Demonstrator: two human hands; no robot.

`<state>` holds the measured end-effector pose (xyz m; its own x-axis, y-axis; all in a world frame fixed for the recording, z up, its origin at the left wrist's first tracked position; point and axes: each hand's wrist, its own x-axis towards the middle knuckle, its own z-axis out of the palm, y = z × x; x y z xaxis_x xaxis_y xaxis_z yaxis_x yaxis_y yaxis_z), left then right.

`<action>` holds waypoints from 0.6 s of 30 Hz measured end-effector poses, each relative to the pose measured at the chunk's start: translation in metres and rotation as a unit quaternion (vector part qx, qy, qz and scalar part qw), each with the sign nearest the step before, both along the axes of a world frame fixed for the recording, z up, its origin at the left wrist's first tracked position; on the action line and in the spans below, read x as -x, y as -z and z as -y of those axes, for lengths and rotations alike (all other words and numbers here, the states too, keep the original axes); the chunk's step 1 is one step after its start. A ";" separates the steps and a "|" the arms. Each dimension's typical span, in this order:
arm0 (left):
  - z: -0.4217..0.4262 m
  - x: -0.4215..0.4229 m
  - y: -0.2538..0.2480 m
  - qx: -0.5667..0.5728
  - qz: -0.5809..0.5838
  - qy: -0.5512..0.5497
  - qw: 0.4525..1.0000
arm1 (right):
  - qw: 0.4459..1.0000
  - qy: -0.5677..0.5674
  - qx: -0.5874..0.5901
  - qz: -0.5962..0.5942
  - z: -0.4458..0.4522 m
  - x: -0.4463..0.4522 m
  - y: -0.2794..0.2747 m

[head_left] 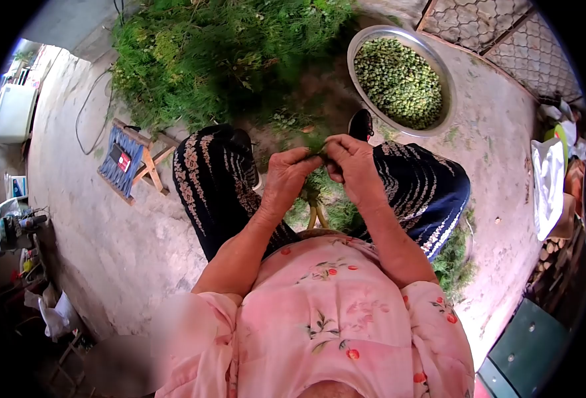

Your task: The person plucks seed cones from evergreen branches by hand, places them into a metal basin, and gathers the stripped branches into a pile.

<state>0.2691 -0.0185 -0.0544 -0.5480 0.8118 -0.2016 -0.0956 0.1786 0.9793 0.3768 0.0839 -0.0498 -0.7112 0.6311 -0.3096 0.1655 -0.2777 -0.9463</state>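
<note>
My left hand and my right hand meet in front of my knees, fingertips almost touching. Both are closed in a pinch on a small green sprig, which is partly hidden by the fingers and blurred. Beyond them lies a big heap of feathery green plants. To the right of the heap, a wide metal basin holds many small green pods. More green scraps lie on the ground below my hands, between my legs.
A small folding stool with a blue woven seat stands left, carrying a dark and red packet. A wire mesh panel is at the upper right. White bags and stacked wood line the right edge. A thin cable lies on the concrete.
</note>
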 end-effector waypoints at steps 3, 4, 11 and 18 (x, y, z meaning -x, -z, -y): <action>0.002 0.003 0.012 -0.001 0.066 -0.008 0.998 | 0.918 0.149 0.328 -0.163 -0.012 -0.013 0.015; 0.002 0.001 0.013 -0.007 0.077 -0.027 0.997 | 0.922 0.176 0.314 -0.144 -0.017 -0.016 0.016; 0.001 0.008 0.026 -0.024 0.210 -0.124 0.970 | 0.880 0.363 0.276 -0.134 -0.092 -0.032 0.024; -0.004 0.008 0.025 -0.040 0.334 -0.164 0.927 | 0.849 0.365 0.181 -0.337 -0.215 -0.047 -0.022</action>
<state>0.2613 -0.0141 -0.0791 -0.5434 0.6498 -0.5315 -0.7215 -0.0378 0.6914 0.4236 0.2984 -0.0282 -0.2629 0.9305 -0.2549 -0.7210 -0.3650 -0.5890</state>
